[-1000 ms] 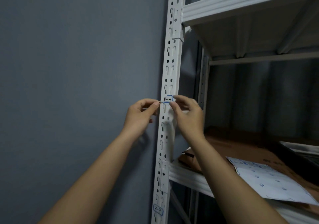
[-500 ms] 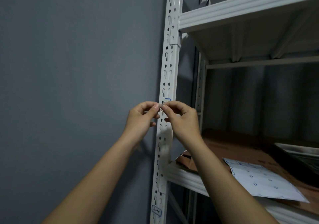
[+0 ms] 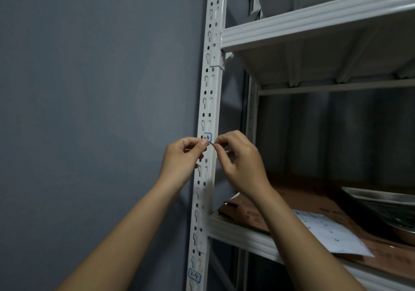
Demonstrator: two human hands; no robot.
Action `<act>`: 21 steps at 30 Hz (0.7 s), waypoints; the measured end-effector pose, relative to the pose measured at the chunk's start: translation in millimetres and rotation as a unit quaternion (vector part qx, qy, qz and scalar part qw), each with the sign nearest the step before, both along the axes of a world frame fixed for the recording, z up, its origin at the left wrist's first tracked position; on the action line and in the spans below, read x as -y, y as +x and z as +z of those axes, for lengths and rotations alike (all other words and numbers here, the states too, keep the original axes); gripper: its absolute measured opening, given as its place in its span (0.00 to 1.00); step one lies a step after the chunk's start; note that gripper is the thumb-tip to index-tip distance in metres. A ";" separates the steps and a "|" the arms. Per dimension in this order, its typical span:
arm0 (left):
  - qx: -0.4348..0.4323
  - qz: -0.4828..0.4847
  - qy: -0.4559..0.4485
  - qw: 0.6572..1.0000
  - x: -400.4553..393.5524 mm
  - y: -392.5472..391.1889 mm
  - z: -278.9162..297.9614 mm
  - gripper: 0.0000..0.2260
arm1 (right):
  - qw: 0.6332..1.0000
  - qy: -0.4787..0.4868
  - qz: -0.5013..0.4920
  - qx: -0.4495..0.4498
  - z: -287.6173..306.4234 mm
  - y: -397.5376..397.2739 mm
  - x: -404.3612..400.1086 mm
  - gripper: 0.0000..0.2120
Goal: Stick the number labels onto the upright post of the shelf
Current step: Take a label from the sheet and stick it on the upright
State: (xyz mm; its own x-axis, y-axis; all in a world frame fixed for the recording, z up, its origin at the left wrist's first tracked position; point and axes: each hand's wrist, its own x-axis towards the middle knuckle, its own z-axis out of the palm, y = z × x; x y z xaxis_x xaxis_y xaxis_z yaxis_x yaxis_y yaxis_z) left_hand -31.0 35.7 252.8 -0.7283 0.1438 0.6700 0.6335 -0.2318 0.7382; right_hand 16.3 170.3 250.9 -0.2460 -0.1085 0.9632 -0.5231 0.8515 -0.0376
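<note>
Both hands, left hand (image 3: 182,156) and right hand (image 3: 240,158), pinch the small blue-bordered paper number label (image 3: 207,137) against the white perforated steel post (image 3: 207,102) (flimsy, curls easily: hold edges).

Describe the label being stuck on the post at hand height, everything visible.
The label is a small white sticker with a blue rounded border and dark handwriting, of which "-3" shows; any left character is unclear. It lies flat on the front of the white slotted post, upright, partly covering holes. The left hand and right hand pinch at its lower edge, hiding the bottom.
</note>
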 end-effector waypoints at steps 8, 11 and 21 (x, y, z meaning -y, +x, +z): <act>0.016 -0.039 -0.052 0.998 -10.7 16.8 5.2 0.07 | 0.997 0.056 -0.045 -0.015 1.1 14.5 -13.9 0.04; 0.026 -0.038 -0.058 0.997 -13.4 22.2 6.4 0.05 | 0.995 0.078 -0.063 -0.015 -0.2 20.9 -16.0 0.08; 0.016 -0.035 -0.077 0.996 -19.3 38.9 1.2 0.05 | 0.982 0.103 -0.152 -0.051 -8.7 39.6 -26.2 0.04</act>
State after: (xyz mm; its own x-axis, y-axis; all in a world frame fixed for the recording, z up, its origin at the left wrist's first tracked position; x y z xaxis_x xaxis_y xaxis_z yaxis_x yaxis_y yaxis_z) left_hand 7.9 55.0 254.0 -0.7340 0.2937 0.6124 0.5949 -0.1568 0.7883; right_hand 55.9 196.5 242.2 -0.2012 -0.2395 0.9498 -0.2364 0.9529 0.1902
